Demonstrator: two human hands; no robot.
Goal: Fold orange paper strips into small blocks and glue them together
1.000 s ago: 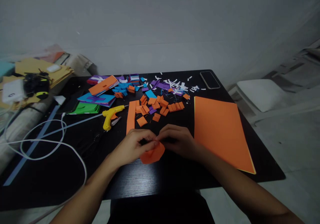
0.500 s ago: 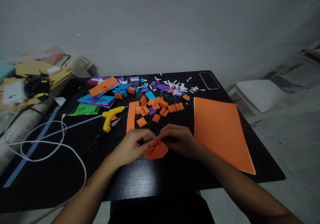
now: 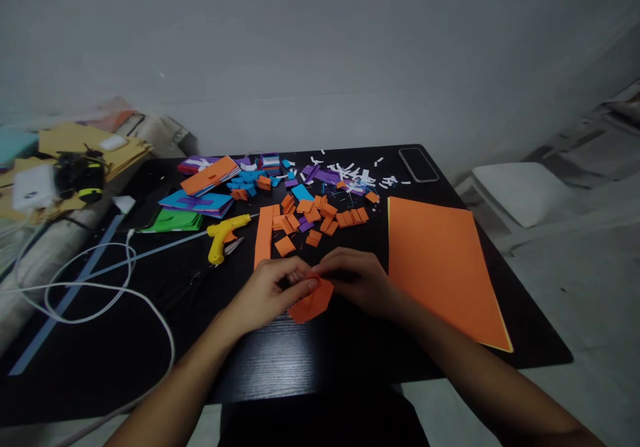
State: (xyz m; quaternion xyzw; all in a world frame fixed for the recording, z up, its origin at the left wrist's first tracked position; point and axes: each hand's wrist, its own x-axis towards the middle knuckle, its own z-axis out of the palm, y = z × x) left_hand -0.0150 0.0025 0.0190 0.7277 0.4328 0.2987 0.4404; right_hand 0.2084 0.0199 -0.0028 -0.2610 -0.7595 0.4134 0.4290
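Above the front of the black table [image 3: 280,367], a small orange piece of paper [image 3: 311,306] with cut corners is pinched between my two hands. My left hand [image 3: 273,290] has its thumb over the paper's upper face. From the other side my right hand [image 3: 356,279] grips the upper edge, its fingertips meeting those of the left; part of the paper is hidden behind them. Just beyond the hands lie several small folded orange paper pieces [image 3: 314,238] and a long orange paper strip [image 3: 263,237].
A yellow glue gun [image 3: 223,235] lies left of the strip, by dark scissors [image 3: 183,294]. Large orange sheets [image 3: 440,267] lie at right, a phone [image 3: 418,165] behind them. White and purple scraps [image 3: 345,175], stacked coloured paper [image 3: 210,175] and a white cable [image 3: 150,300] are also around.
The orange paper has tilted, so its lower edge hangs slightly further down. My left thumb has shifted across it; both hands stay in nearly the same place.
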